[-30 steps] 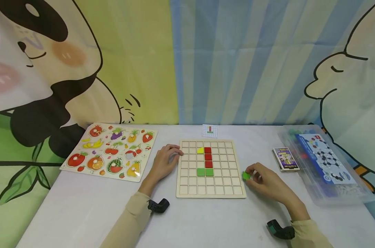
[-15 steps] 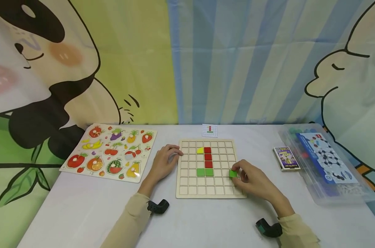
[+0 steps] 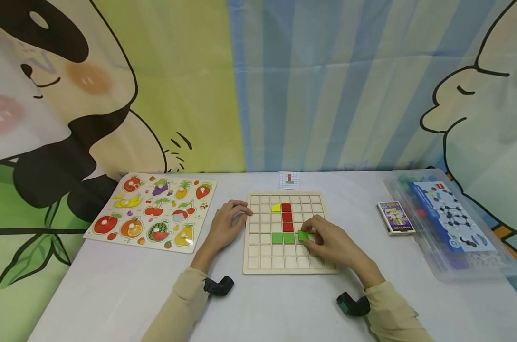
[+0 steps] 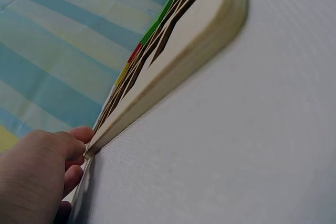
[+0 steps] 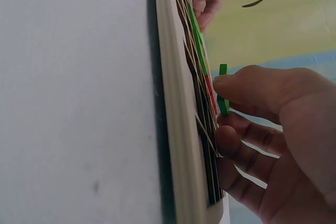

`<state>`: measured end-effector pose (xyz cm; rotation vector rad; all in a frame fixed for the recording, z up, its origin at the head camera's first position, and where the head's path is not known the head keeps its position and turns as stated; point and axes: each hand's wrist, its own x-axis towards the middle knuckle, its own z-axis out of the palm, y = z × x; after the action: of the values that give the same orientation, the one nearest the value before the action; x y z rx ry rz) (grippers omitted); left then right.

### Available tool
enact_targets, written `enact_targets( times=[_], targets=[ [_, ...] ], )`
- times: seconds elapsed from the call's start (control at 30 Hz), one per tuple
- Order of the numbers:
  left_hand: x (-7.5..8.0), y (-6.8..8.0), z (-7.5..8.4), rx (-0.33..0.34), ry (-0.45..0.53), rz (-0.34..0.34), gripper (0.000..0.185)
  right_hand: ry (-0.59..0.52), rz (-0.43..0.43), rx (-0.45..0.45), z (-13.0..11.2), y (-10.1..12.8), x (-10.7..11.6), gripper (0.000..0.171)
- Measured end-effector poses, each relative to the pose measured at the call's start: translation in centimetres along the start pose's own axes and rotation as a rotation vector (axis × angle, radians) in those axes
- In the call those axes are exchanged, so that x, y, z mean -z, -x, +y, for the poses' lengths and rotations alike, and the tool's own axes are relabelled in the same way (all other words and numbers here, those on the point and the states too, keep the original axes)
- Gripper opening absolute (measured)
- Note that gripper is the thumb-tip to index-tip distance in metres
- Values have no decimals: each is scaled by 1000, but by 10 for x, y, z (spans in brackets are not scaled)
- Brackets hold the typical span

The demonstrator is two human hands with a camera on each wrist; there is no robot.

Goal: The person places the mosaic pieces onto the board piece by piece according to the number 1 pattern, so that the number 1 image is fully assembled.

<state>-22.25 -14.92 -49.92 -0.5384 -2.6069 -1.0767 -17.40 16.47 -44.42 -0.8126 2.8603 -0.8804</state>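
Note:
A wooden grid board (image 3: 258,266) lies in the middle of the table. My right hand (image 3: 333,242) pinches a green square tile (image 3: 303,235) over it, between thumb and fingertips. In the right wrist view that green tile (image 5: 223,103) is held on edge, close over the grid. Set in the board are two green tiles (image 3: 282,238) side by side, a column of three red tiles (image 3: 286,217), and a yellow piece (image 3: 276,207) with a cut corner beside the top red one. My left hand (image 3: 228,222) rests its fingertips on the board's left edge.
A small pattern card (image 3: 289,180) lies behind the board. On the left is a fruit puzzle board (image 3: 168,209). To the right are a card box (image 3: 395,218) and a clear plastic case (image 3: 446,266) with a blue printed sheet. A patterned curtain (image 3: 275,85) hangs behind the table.
My right hand has carried the green tile leftward, from beside the board's right edge to over the grid, just right of the two green tiles. My left hand has stayed put.

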Motion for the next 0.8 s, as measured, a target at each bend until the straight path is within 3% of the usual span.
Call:
enact_targets(
  times=[0.33,0.8],
  targets=[
    [1,-1,4,-21,-8,14,14,16,-1,2,0,-2,-7,25],
    [3,0,6,7,-2,2,14,-1,-10,-11,1,-2,-8,23]
  ],
)
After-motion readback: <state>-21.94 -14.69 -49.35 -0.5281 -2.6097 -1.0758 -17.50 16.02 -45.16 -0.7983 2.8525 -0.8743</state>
